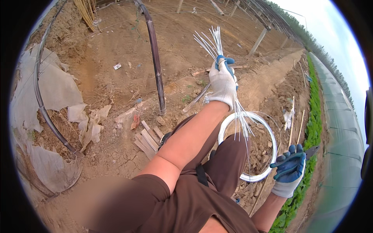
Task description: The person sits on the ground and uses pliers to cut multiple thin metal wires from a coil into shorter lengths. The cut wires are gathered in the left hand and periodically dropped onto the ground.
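My left hand [223, 78], in a white knit glove with blue coating, is shut around a bundle of cut white wires [215, 43]. The wire ends fan out above the fist and hang below the wrist. Lower right, my right hand [290, 167] wears a matching glove, its palm side turned up and fingers curled. A dark metal tool [312, 151], perhaps pliers, sticks out beside its fingers; the glove hides the handle. Under the hanging wires, a large coil of white wire [274, 148] lies by my bent knee, partly covered by my leg.
A dark bent bamboo pole [156, 61] rises from the soil ahead. Wood slats [148, 138] lie left of my legs. Torn plastic sheeting [55, 87] and another curved pole [43, 110] stand left. Along the right run green plants [316, 116] and a plastic-covered tunnel [339, 125].
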The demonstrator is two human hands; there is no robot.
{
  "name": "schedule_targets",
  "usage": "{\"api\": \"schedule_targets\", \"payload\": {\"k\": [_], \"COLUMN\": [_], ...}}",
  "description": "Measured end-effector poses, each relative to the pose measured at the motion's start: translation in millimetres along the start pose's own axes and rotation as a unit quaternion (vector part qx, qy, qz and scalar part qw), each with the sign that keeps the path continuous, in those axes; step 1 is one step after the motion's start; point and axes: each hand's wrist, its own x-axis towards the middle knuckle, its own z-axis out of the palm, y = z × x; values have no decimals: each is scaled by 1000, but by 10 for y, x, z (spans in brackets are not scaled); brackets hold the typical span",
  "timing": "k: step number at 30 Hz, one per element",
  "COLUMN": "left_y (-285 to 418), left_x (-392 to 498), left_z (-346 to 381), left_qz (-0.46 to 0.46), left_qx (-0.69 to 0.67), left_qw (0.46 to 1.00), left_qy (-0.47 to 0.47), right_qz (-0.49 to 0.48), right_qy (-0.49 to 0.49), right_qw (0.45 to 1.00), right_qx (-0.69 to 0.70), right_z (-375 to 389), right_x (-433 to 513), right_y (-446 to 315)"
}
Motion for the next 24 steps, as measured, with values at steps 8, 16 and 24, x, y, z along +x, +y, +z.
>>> {"api": "schedule_targets", "payload": {"k": [8, 16, 24], "left_y": [27, 236, 332], "left_x": [126, 199, 67], "left_z": [13, -42, -1], "left_qz": [54, 138, 179], "left_qx": [-38, -27, -5], "left_qw": [998, 989, 984], "left_qy": [16, -37, -18], "right_qz": [130, 425, 427], "right_qy": [-144, -159, -121], "right_qw": [978, 891, 896], "right_qx": [77, -23, -6], "right_z": [506, 574, 589], "right_x": [-579, -719, -677], "right_y": [109, 480, 565]}}
